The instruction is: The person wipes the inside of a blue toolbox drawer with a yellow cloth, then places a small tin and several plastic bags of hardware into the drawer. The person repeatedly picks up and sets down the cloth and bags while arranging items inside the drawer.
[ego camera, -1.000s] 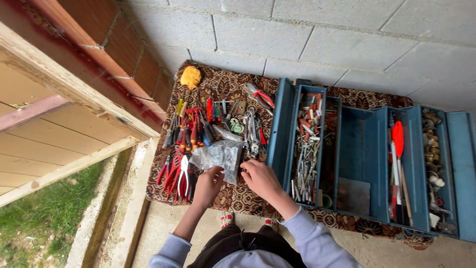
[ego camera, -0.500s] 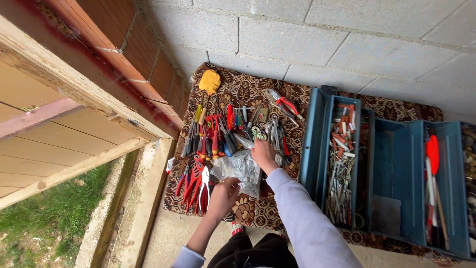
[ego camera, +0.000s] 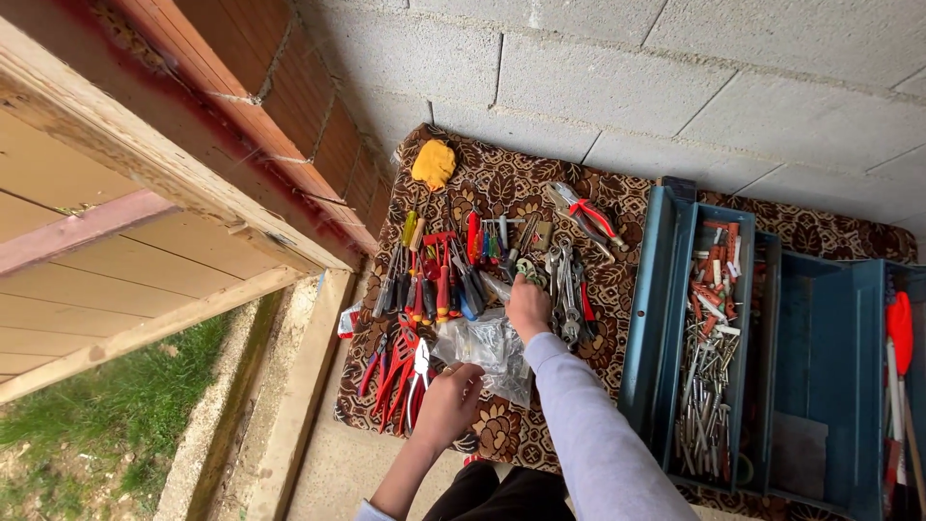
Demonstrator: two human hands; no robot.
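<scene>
The clear plastic bag (ego camera: 487, 345) is seen lying on the patterned surface (ego camera: 617, 280), between both hands. Its lower edge is pinched by the closed fingers of the left hand (ego camera: 450, 400). The right hand (ego camera: 528, 305) is rested at its upper edge; whether those fingers are closed cannot be told.

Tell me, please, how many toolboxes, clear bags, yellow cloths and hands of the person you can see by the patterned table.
Toolbox: 1
Clear bag: 1
Yellow cloth: 1
Hands: 2, the left hand at the bag's near edge, the right hand among the tools beyond it
Total: 5
</scene>
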